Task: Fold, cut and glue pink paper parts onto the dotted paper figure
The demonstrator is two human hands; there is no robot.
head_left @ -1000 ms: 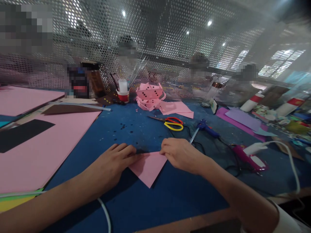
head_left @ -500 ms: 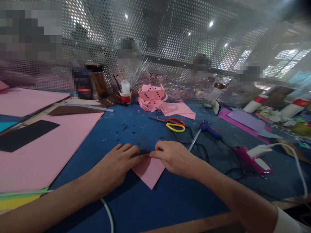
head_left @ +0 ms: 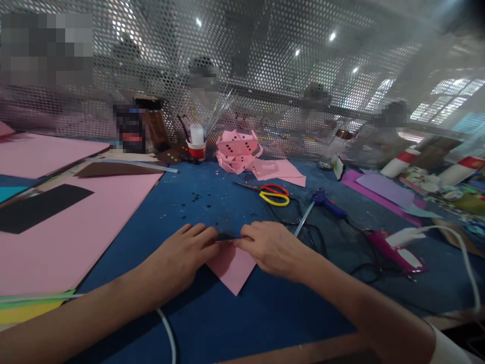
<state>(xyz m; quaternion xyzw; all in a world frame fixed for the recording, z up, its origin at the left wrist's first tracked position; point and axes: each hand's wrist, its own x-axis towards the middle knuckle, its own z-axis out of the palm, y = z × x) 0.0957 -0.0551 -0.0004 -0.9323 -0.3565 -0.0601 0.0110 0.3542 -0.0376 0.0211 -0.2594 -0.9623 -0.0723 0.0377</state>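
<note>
A small pink paper (head_left: 234, 270) lies on the blue table, one corner pointing toward me. My left hand (head_left: 191, 253) pinches its far edge at the left, fingers curled. Close by on the right, my right hand (head_left: 267, 247) pinches the same edge between thumb and fingers. A dark strip shows just beyond that edge, between the two hands. Past the hands lie scissors (head_left: 275, 198) with red and yellow handles, small black dots (head_left: 196, 197) and a blue glue gun (head_left: 329, 203). Farther back stands a pink paper shape (head_left: 237, 150) with black dots.
Large pink sheets (head_left: 94, 222) with a black piece (head_left: 41, 207) cover the left side. A red-white cup (head_left: 196, 150) and a dark jar (head_left: 153, 126) stand at the back. At the right are purple paper (head_left: 382, 189), a magenta power strip (head_left: 397, 253) and cables.
My right hand's fingertips have shifted very slightly along the paper's far edge. Both hands keep their pinch, and the view has moved a little.
</note>
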